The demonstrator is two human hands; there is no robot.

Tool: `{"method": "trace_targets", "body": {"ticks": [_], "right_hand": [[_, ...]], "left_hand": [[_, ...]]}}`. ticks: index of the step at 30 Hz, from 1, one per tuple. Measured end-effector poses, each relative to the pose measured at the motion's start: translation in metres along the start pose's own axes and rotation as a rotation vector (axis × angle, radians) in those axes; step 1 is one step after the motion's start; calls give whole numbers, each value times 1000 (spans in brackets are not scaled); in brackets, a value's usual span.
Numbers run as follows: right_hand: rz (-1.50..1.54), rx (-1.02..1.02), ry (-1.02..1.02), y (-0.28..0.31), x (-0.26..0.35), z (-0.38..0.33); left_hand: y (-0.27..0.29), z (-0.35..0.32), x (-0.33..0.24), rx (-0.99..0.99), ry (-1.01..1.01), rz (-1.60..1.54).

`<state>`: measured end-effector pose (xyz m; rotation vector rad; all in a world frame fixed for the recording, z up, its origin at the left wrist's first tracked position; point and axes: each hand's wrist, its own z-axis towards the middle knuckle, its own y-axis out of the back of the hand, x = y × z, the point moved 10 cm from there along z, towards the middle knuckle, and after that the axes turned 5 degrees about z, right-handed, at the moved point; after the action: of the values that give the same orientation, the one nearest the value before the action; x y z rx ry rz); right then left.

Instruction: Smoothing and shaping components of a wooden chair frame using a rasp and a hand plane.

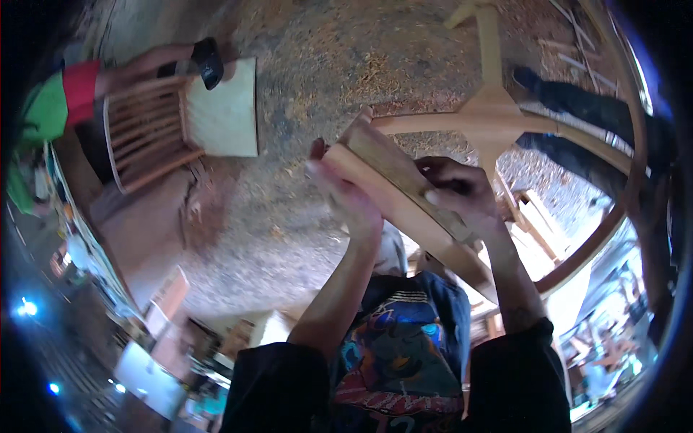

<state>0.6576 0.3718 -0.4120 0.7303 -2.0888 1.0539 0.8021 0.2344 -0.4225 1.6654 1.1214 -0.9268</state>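
Observation:
I hold a long, slightly curved wooden board tilted up in front of my chest. My left hand grips its near left edge, fingers wrapped around the end. On the board's upper face rests my right hand, closed over the far edge near the middle. The board's lower end runs down past my right wrist. Both forearms rise from my dark sleeves at the bottom of the view.
Sawdust covers the floor. At upper left another person's hand holds a black tool on a slatted wooden chair. A cross-shaped wooden frame with a curved hoop stands behind. Dark-trousered legs are at right.

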Motion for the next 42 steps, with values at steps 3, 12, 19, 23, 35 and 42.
{"method": "trace_targets", "body": {"ticks": [3, 12, 19, 23, 35, 42], "right_hand": [[86, -30, 165, -3, 19, 2], [-189, -40, 40, -23, 27, 39], [-200, -21, 110, -28, 33, 56], [-260, -31, 58, -30, 35, 52], [-164, 63, 144, -17, 28, 42], [-244, 7, 114, -17, 33, 21]], "left_hand": [[-8, -3, -10, -11, 27, -139], [-8, -5, -7, -40, 44, -242], [-5, -7, -17, -50, 8, -142], [-6, -6, -23, -50, -19, -144], [-4, -7, -20, -59, -17, -85], [-6, -8, -17, -67, 13, -173]]}}
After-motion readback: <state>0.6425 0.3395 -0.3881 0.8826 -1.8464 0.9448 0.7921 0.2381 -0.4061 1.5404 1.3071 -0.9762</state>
